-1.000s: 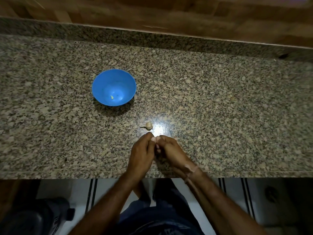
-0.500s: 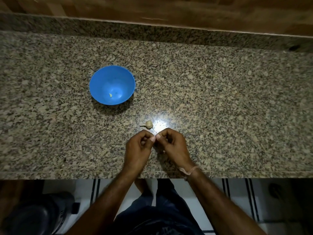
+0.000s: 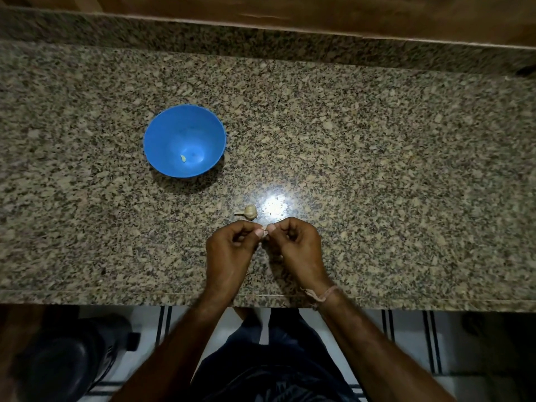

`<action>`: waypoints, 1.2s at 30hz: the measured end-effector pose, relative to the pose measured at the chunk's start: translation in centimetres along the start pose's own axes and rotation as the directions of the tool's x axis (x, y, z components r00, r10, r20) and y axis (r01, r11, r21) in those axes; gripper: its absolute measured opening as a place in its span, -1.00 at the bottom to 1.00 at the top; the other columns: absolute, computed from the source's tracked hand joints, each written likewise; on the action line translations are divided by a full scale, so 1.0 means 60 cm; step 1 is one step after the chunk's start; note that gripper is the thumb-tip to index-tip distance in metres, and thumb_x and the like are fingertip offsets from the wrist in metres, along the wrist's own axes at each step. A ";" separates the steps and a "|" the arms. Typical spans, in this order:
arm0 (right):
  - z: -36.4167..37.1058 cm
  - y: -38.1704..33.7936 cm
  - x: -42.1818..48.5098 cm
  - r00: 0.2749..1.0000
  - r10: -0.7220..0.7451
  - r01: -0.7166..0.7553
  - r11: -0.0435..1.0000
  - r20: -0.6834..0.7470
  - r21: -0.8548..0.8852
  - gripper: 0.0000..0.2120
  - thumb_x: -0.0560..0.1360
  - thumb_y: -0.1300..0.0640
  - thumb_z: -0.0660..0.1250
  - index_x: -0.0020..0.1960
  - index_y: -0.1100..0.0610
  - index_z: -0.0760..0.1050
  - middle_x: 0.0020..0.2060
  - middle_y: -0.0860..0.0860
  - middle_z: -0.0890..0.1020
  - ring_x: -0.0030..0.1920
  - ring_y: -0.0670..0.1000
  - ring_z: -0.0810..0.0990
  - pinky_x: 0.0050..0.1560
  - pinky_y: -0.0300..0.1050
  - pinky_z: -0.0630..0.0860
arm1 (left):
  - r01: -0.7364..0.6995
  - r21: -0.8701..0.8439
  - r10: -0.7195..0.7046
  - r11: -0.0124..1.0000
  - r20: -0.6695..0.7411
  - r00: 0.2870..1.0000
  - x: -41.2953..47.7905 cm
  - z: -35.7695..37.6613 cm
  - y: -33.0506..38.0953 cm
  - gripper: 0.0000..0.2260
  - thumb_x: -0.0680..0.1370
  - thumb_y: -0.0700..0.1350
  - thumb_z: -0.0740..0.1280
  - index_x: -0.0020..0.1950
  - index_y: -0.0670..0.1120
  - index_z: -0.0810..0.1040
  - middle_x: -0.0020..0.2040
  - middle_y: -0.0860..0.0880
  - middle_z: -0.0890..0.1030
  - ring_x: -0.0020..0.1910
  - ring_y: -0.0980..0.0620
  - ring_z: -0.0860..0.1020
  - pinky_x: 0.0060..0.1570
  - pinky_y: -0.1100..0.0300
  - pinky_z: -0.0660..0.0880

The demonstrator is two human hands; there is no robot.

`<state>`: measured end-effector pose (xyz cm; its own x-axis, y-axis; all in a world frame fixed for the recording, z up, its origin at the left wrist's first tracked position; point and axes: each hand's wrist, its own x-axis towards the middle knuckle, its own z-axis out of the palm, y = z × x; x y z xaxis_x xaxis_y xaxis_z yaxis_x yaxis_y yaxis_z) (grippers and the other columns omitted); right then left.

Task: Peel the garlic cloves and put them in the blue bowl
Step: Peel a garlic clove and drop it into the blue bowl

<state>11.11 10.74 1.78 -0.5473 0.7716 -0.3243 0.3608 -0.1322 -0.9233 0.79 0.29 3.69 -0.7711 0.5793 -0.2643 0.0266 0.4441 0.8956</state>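
Garlic clove point(image 3: 264, 228), too hidden to tell its axis, being pinched between left hand point(image 3: 232, 246) and right hand point(image 3: 295, 245), both curled, backs facing up, above granite counter point(image 3: 377, 169).

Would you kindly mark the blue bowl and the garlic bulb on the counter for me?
blue bowl point(image 3: 174, 132): head view, on its inner wall.
garlic bulb point(image 3: 250, 211): head view, on its rounded body.

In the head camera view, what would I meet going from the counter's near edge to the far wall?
The left hand and right hand pinching a garlic clove → garlic bulb → blue bowl.
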 end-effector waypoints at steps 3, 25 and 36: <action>-0.005 -0.001 0.001 1.000 -0.020 0.020 0.999 -0.005 -0.039 -0.84 0.57 0.05 0.47 -0.16 0.07 0.66 -0.26 -0.03 0.72 -0.16 0.04 0.71 -0.05 0.15 0.66 | -0.027 0.003 0.027 1.000 0.032 0.999 0.003 -0.003 0.004 -0.92 0.59 -0.15 0.46 0.01 -0.04 0.76 -0.15 0.12 0.75 -0.12 0.17 0.70 -0.09 0.21 0.63; -0.001 -0.010 0.000 0.978 0.187 -0.206 0.923 0.090 0.326 -0.85 0.59 0.20 0.47 0.00 0.30 0.60 -0.14 0.30 0.71 -0.17 0.16 0.70 0.03 0.23 0.67 | -0.187 0.254 0.175 0.949 0.072 0.982 0.003 -0.003 0.011 -0.94 0.61 -0.17 0.41 -0.04 -0.08 0.67 -0.18 0.08 0.65 -0.20 0.20 0.58 -0.26 0.47 0.40; 0.004 0.003 0.006 0.934 0.336 -0.354 0.832 0.119 0.428 -0.77 0.59 0.14 0.48 0.00 0.34 0.63 -0.20 0.21 0.69 -0.25 0.06 0.64 0.00 0.10 0.62 | -0.170 0.246 0.163 0.954 0.048 0.985 0.010 0.010 0.009 -0.84 0.61 -0.28 0.34 0.09 -0.09 0.66 0.00 0.05 0.65 -0.08 0.22 0.58 -0.13 0.52 0.40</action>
<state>10.80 10.87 1.48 -0.4803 0.6021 -0.6378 0.1702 -0.6493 -0.7412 0.70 1.30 3.81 -0.7252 0.6759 -0.1312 0.3128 0.4931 0.8118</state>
